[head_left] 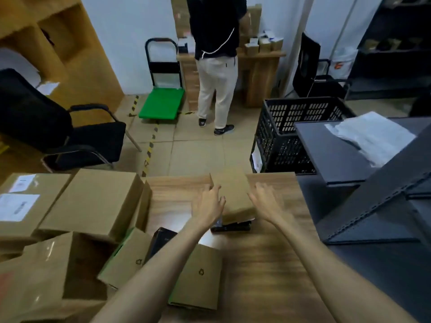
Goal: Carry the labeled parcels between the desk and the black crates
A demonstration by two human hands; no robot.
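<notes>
I have both arms stretched forward over the wooden desk [268,264]; the small brown parcel [233,197] lies straight ahead at the desk's far edge, squarely between my two hands. My left hand [210,201] is at its left flank, fingers spread and straight, perhaps just touching the cardboard — the blur will not let me say for certain; my right hand [265,201] hovers beside the right flank, fingers splayed, gripping nothing. So the hands are apart, one on each side, neither clamped yet. The parcel's long axis runs away from me, tilted a little to the right, its near end resting over a black flat object [231,227]. I judge the left hand the nearer of the two. No label shows on this face. The black crate [282,136] stands on the floor beyond the desk, ahead and to the right — the likely destination once I close in from both sides.
</notes>
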